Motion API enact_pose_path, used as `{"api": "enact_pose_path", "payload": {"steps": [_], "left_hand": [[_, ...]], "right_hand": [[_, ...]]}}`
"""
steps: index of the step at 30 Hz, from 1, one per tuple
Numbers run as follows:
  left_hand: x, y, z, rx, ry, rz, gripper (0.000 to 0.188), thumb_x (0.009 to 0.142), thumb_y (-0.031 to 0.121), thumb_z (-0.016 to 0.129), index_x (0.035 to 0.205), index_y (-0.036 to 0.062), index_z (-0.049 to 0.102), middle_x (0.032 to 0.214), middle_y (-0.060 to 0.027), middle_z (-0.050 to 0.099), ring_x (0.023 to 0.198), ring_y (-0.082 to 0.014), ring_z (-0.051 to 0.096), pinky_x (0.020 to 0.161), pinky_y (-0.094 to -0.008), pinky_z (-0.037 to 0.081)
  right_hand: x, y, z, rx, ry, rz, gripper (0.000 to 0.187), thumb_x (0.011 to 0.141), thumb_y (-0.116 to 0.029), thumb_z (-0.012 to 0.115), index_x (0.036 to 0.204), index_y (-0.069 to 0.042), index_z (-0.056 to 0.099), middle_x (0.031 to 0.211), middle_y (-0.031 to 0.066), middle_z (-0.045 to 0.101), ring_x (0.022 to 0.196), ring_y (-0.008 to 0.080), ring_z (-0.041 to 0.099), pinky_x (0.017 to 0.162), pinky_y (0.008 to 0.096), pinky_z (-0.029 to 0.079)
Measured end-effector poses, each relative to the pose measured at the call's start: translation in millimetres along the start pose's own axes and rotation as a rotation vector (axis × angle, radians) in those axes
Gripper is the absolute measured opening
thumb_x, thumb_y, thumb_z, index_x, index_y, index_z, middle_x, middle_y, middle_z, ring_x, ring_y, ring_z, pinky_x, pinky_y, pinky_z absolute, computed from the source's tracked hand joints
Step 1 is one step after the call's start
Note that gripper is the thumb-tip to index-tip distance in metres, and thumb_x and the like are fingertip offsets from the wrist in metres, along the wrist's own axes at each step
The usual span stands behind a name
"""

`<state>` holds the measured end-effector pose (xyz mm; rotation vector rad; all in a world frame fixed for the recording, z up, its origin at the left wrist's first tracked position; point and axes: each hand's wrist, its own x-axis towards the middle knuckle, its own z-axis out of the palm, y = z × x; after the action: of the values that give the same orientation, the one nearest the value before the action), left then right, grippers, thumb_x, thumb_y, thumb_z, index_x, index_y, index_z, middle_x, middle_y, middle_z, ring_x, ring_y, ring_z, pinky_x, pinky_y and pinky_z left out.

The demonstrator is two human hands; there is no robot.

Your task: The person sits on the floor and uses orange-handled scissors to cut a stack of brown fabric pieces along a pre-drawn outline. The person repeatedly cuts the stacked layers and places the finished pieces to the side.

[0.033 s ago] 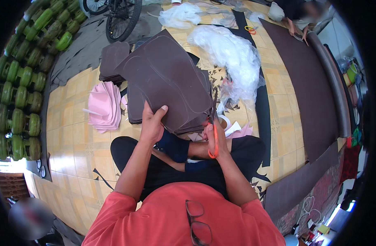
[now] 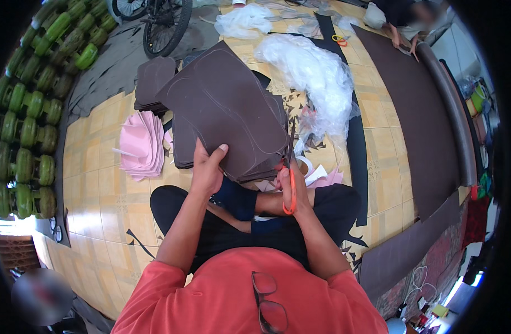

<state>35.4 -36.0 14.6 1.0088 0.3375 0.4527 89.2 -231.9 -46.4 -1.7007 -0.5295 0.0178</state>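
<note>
My left hand (image 2: pixel 208 166) grips the near edge of a dark brown sheet (image 2: pixel 222 106), thumb on top. Pale curved outlines are drawn on the sheet. In my right hand (image 2: pixel 292 186) is a pair of scissors (image 2: pixel 290 205) with orange handles, its dark blades pointing away from me along the sheet's right edge. Whether the blades touch the sheet, I cannot tell. Under the sheet lies a stack of dark brown cut pieces (image 2: pixel 183 147). Left of it sit a smaller dark stack (image 2: pixel 150 89) and a pile of pink pieces (image 2: pixel 141 146).
Crumpled clear plastic (image 2: pixel 316 78) and dark scraps (image 2: pixel 297 106) lie beyond my right hand. A white roll (image 2: pixel 303 166) is beside it. Farther right, a long brown sheet (image 2: pixel 406 111) runs from a roll (image 2: pixel 453 122), where another person's hands (image 2: pixel 406 45) rest. Green cylinders (image 2: pixel 21 131) stand at left.
</note>
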Motion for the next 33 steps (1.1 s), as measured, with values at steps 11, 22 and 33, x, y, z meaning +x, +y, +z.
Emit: {"api": "enact_pose_path", "payload": {"steps": [11, 22, 33], "left_hand": [[8.8, 7.7, -22.9, 0.129, -0.026, -0.076, 0.047, 0.080, -0.004, 0.055, 0.126, 0.0018, 0.051, 0.111, -0.0056, 0.060, 0.104, -0.0160, 0.057, 0.093, -0.0301, 0.044], [3.4, 37.4, -50.8, 0.457, -0.250, -0.338, 0.055, 0.069, 0.000, 0.056, 0.123, -0.0010, 0.059, 0.104, -0.0015, 0.064, 0.095, -0.0108, 0.056, 0.088, -0.0233, 0.043], [16.5, 57.7, -70.3, 0.500, -0.281, -0.416, 0.060, 0.060, 0.004, 0.060, 0.119, -0.0025, 0.062, 0.101, -0.0045, 0.067, 0.091, -0.0135, 0.061, 0.087, -0.0228, 0.045]], "right_hand": [[12.3, -13.8, -23.2, 0.131, -0.155, 0.307, 0.051, 0.100, -0.044, 0.039, 0.100, 0.004, 0.054, 0.066, 0.0054, 0.050, 0.055, 0.0113, 0.050, 0.050, 0.0250, 0.042], [39.2, -26.3, -43.3, -0.130, -0.192, 0.126, 0.046, 0.096, -0.043, 0.049, 0.094, 0.003, 0.050, 0.079, 0.0219, 0.058, 0.075, 0.0390, 0.059, 0.069, 0.0437, 0.046], [32.9, -23.4, -52.4, -0.077, -0.258, 0.079, 0.043, 0.093, -0.040, 0.059, 0.081, 0.000, 0.049, 0.058, 0.0095, 0.040, 0.056, 0.0188, 0.039, 0.053, 0.0344, 0.034]]}}
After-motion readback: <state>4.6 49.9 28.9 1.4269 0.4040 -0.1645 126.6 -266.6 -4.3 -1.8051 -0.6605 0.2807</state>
